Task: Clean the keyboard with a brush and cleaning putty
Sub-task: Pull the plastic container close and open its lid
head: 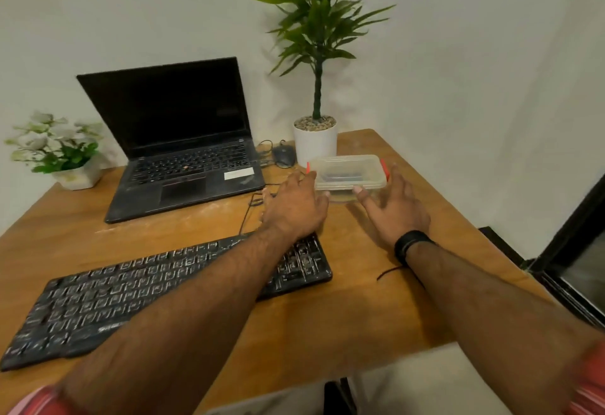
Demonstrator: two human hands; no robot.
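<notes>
A dusty black keyboard [108, 300] lies at an angle on the wooden table [343, 310], its cable running back towards the laptop. A clear lidded plastic box [348, 174] with red clips stands at the far right of the table, with something dark and blurred inside. My left hand [294, 205] reaches over the keyboard's right end, fingers spread, its fingertips at the box's left side. My right hand [393, 205], with a black wristband, is spread at the box's right front corner. Neither hand visibly grips the box. No brush or putty shows.
An open black laptop [183, 152] with a dark screen stands behind the keyboard. A black mouse [284, 156] lies beside it. A tall plant in a white pot [315, 143] stands behind the box, and a small flower pot [78, 176] sits at the far left. The table edge runs close on the right.
</notes>
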